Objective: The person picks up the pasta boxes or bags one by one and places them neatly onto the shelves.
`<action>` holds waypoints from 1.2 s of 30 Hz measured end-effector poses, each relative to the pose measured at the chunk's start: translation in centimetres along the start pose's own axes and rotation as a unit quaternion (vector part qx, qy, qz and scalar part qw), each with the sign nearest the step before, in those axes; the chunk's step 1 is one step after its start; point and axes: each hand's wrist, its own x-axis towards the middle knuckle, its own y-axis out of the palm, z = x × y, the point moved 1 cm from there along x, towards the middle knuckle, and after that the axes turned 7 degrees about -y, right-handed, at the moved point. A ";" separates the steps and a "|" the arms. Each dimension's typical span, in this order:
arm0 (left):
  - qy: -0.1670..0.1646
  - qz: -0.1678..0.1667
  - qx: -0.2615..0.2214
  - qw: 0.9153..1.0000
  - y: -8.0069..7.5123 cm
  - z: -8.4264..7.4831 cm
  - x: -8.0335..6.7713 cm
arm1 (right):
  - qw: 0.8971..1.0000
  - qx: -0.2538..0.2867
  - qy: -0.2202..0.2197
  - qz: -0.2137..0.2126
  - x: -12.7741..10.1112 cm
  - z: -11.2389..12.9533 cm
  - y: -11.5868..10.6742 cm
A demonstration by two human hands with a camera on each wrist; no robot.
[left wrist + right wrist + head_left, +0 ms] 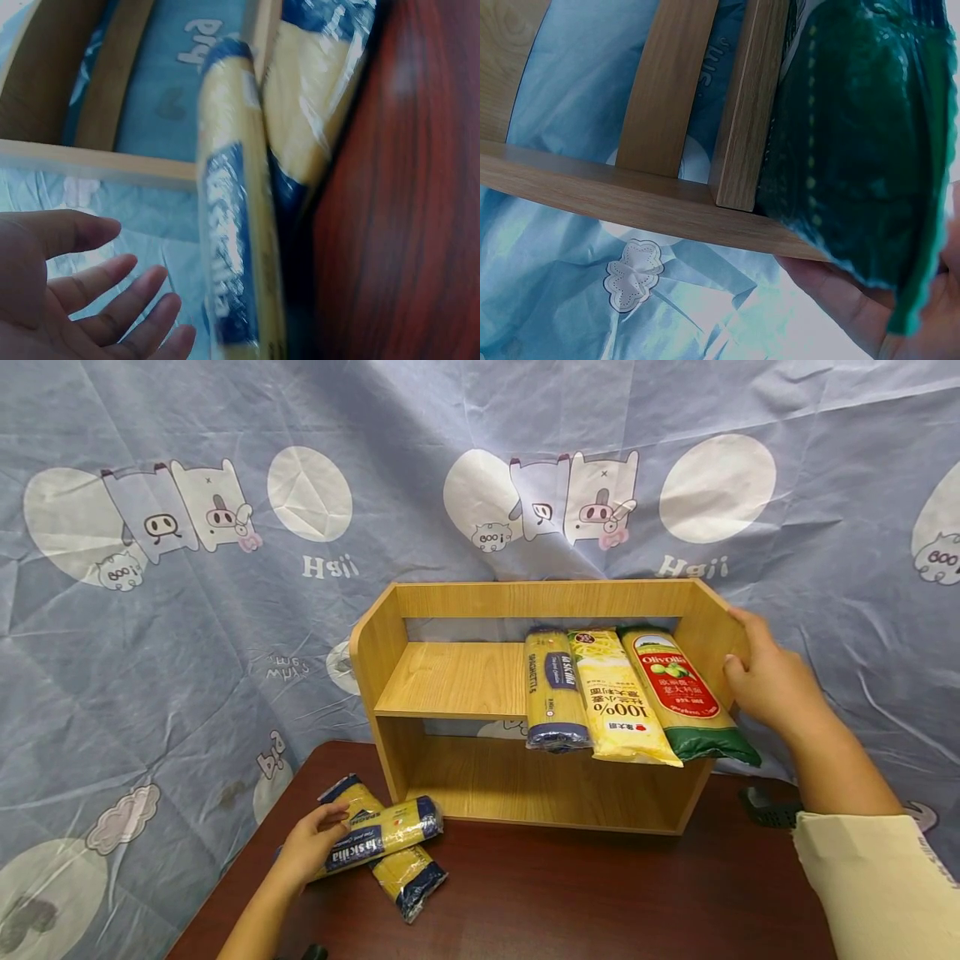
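- At the far left of the head view, we see the left hand [313, 846] on the dark table [600, 893], its fingers curled loosely about the near end of a blue-and-yellow spaghetti pack [382, 835]; the forearm runs off the bottom edge.
- The left wrist view shows it differently: the fingers [112, 300] lie spread and relaxed beside the pack [232, 247], so we cannot tell whether they truly grip it or only rest against it.
- That pack lies crosswise over a second spaghetti pack [397, 868] of the same kind; the lower one is half covered, and its label is hidden.
- The print on the upper pack is blurred in the wrist view and only partly legible from the head.
- In the middle stands the wooden shelf [450, 681], open at the front, backed by a cartoon cloth [225, 610].
- On the right half of its upper board lie three packs side by side, touching, their ends overhanging the front edge: a blue spaghetti pack [555, 689], a yellow noodle pack [618, 697], and a red-and-green pack [686, 693].
- At the right, the right hand [765, 681] holds the shelf's right side panel, thumb toward the inner face, fingers wrapped round the edge.
- In the right wrist view, only part of the palm [855, 307] shows, below the green pack end [855, 150]; the fingers are cut off.
- A dark object [768, 810] lies behind the right forearm, mostly hidden.
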 end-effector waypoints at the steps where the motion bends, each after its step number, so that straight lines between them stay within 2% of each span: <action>1: 0.000 -0.008 0.013 1.000 0.0 0.2 0.1 | 1.000 0.000 0.000 0.001 0.0 0.0 0.0; 7: 0.006 -0.048 0.102 0.994 -0.3 1.7 0.5 | 1.000 -0.001 0.000 0.000 0.0 -0.1 0.1; 18: 0.005 -0.078 0.211 0.974 -0.6 3.6 0.6 | 1.000 -0.002 0.001 -0.003 0.0 -0.1 0.1; 26: -0.014 -0.076 0.239 0.968 -0.4 3.6 0.0 | 1.000 0.000 0.002 -0.002 0.0 0.0 0.1; 36: -0.022 -0.063 0.266 0.962 -0.6 3.1 -1.0 | 1.000 -0.003 0.002 -0.006 0.0 0.1 0.1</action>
